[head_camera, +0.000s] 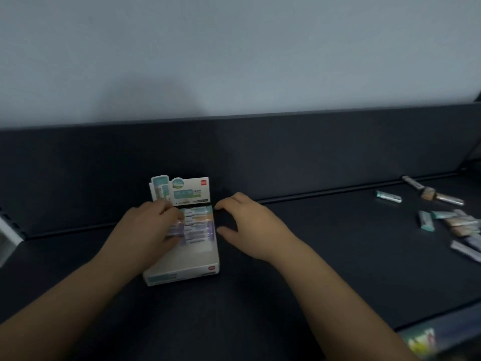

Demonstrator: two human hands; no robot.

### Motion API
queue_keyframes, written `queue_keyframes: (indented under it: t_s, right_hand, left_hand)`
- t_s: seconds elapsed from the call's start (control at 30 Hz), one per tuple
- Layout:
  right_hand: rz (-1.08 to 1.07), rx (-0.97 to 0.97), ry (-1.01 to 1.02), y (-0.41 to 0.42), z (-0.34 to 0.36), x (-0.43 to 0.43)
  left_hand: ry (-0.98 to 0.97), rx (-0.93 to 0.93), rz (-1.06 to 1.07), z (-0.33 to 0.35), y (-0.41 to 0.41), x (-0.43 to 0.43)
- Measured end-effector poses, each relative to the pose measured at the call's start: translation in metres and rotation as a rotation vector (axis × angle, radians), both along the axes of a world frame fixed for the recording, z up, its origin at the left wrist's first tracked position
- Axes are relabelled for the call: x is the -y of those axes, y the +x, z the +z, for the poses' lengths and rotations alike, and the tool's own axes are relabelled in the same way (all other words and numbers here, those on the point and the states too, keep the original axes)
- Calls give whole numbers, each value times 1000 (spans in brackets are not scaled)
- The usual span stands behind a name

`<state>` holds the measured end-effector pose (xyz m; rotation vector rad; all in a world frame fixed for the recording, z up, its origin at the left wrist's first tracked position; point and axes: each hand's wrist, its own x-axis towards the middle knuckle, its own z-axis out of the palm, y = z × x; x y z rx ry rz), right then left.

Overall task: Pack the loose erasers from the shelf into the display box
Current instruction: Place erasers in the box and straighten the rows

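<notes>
A white display box [182, 272] with an upright printed header card stands on the dark shelf [260, 295]. Several wrapped erasers [199, 225] in green, orange and purple lie stacked inside it. My left hand [148, 230] reaches into the box from the left, its fingers resting on the packed erasers; whether it grips one I cannot tell. My right hand [250, 227] hovers just right of the box, fingers spread and curved, holding nothing, fingertips close to the box's right wall. A pile of loose erasers [458, 225] lies far right on the shelf.
One loose eraser [388, 197] lies apart near the shelf's back wall, and a brush-like item [432, 194] lies behind the pile. A white object [7, 235] sits at the left edge. Blurred packaging [421, 342] shows on a lower level at bottom right.
</notes>
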<state>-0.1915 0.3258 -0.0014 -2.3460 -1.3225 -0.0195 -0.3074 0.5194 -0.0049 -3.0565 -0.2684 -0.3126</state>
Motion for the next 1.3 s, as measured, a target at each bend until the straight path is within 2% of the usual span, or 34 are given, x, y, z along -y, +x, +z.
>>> queue_keyframes:
  t_s: [0.13,0.3,0.47,0.67,0.77,0.93,1.07,1.17,1.3]
  right_hand:
    - [-71,-6,26,22,7,51]
    - [-175,-4,-57,63,4,122]
    - [-239,-19,-144,106,-3,198]
    - [-293,-46,-188,155,2,285]
    - [-373,-39,-187,187,9,326]
    - [-574,-50,-331,238,3,385]
    - [-632,-98,-445,255,-18,400]
    - [-618,-26,-414,259,-29,399]
    - [-502,-1,-361,262,-35,396]
  left_hand:
    - [27,19,-50,14,21,35]
    - [3,32,-201,22,72,108]
    - [-66,31,-311,17,133,192]
    - [-166,-54,-372,-1,197,278]
    - [-272,-78,-345,-11,222,317]
    - [-636,-57,-213,-18,269,384]
    - [-652,-125,-186,-24,299,429]
    - [-600,-215,-118,-27,313,449]
    - [-532,-185,-92,-30,317,449]
